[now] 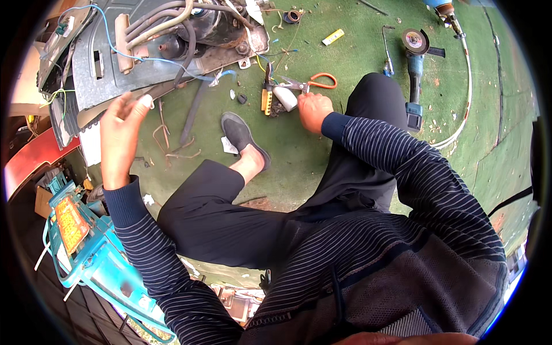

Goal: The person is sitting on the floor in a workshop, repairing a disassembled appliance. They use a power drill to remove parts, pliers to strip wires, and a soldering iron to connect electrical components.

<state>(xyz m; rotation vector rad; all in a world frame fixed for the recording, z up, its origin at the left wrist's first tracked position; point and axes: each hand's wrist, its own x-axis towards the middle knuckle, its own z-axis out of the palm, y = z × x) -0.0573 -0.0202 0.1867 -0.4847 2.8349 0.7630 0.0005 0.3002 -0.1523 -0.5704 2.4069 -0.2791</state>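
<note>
My left hand is raised at the near edge of a grey sheet-metal panel. Its thumb stands apart from the half-curled fingers, and a small white patch shows at the thumb tip; whether it is tape or a scrap, I cannot tell. Beyond my right knee, my right hand is closed at the orange-handled scissors, covering one of the handles. The blades point left, over a white roll-shaped thing. Beside that lie pliers with dark and yellow handles. A blue wire runs across the panel.
A black compressor with bent pipes sits on the metal unit. To the right, an angle grinder lies on the green mat near a pale hose. Turquoise plastic cases stand at the left. A yellow packet lies farther off.
</note>
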